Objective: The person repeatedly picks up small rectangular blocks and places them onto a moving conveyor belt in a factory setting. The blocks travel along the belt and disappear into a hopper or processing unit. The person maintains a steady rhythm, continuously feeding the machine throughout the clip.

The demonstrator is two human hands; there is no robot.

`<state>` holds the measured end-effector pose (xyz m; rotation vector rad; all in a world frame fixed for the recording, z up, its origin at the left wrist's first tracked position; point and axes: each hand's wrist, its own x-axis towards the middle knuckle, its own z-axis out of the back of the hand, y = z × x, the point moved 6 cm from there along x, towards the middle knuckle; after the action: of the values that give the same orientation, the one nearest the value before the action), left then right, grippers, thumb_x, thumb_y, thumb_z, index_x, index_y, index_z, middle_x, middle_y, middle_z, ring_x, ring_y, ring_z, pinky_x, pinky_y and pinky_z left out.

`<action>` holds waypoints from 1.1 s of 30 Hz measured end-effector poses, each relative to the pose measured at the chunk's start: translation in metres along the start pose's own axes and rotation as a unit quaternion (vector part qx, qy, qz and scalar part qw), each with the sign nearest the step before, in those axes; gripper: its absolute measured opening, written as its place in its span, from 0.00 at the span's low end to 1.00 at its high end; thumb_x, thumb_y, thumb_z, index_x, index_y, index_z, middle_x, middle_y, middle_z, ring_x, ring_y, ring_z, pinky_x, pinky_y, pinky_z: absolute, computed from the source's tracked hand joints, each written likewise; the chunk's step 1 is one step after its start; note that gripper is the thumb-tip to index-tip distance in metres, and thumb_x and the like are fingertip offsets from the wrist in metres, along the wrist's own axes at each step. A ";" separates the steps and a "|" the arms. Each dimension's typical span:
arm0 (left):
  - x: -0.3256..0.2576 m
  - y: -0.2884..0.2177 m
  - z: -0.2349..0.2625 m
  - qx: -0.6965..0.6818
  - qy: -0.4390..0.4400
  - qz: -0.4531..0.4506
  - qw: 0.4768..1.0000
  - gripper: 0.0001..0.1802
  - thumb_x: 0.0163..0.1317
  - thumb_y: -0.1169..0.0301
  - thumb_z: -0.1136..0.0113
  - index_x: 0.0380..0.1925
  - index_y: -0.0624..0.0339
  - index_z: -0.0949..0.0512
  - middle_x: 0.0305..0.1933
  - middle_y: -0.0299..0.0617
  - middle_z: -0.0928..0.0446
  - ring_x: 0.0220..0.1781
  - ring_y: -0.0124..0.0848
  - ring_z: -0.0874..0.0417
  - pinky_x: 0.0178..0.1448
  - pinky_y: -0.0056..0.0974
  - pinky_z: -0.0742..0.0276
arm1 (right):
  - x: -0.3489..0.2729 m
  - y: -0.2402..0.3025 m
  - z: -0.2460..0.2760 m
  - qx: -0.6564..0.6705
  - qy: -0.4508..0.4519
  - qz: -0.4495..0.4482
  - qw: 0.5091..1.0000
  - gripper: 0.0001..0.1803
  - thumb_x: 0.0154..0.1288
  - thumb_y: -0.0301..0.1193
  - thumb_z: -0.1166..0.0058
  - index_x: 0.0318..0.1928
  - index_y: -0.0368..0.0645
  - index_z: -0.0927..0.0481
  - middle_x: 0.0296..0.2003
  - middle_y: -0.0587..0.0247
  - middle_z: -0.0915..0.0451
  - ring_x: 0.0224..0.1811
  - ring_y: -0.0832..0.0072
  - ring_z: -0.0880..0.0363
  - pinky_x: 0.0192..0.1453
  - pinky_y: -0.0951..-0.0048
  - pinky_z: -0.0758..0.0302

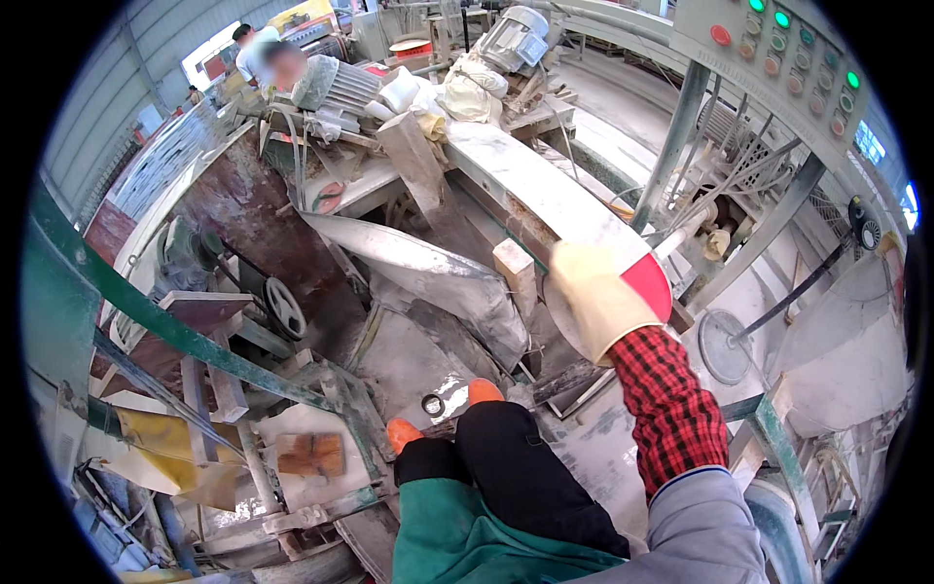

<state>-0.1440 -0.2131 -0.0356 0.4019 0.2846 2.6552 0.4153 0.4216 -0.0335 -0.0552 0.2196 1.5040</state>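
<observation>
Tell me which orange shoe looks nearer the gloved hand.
The right shoe: in this view it sits higher and closer to the pale-gloved right hand, while the left shoe is lower and farther left.

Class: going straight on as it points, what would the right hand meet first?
The right hand would probably meet the long, pale-topped beam; depth is unclear, so it might pass above.

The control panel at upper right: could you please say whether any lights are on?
Some are on: green lights glow brightly on the control panel; others look dull.
</observation>
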 end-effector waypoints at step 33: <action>0.058 0.076 -0.049 -0.053 0.004 0.077 0.996 0.26 0.68 0.54 0.53 0.59 0.57 0.28 0.61 0.55 0.29 0.62 0.50 0.30 0.66 0.49 0.36 | -0.095 0.238 -0.236 0.091 0.360 0.289 0.882 0.27 0.62 0.40 0.54 0.62 0.52 0.28 0.59 0.57 0.25 0.61 0.61 0.27 0.65 0.63 0.31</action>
<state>-0.2393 -0.2605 -0.0485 0.3929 0.1189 2.8080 0.1478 0.3038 -0.2241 -0.4348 1.0538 1.9963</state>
